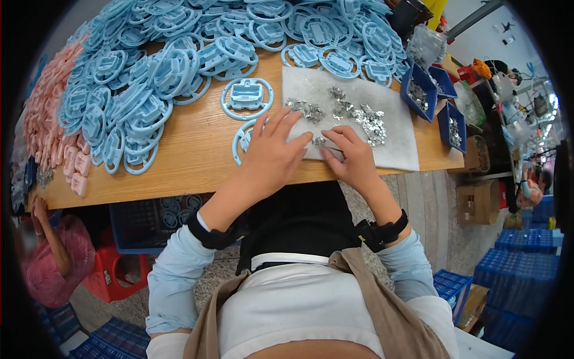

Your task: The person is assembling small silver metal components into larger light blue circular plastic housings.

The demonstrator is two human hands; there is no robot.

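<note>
My left hand lies palm down at the left edge of a white felt-like mat, fingers stretched out and parted. It partly covers a light blue plastic ring part; another such part lies just beyond. Its thumb points to a few small silvery metal pieces on the mat. Close by on the right, my right hand has thumb and forefinger curled toward each other at these pieces; what is between them is too small to make out. Loose piles of silvery metal pieces lie beyond both hands.
A large heap of light blue ring parts covers the table's far and left side, with pink plastic parts at far left. Blue bins of metal pieces stand at right. Another person's hand shows at the left table edge.
</note>
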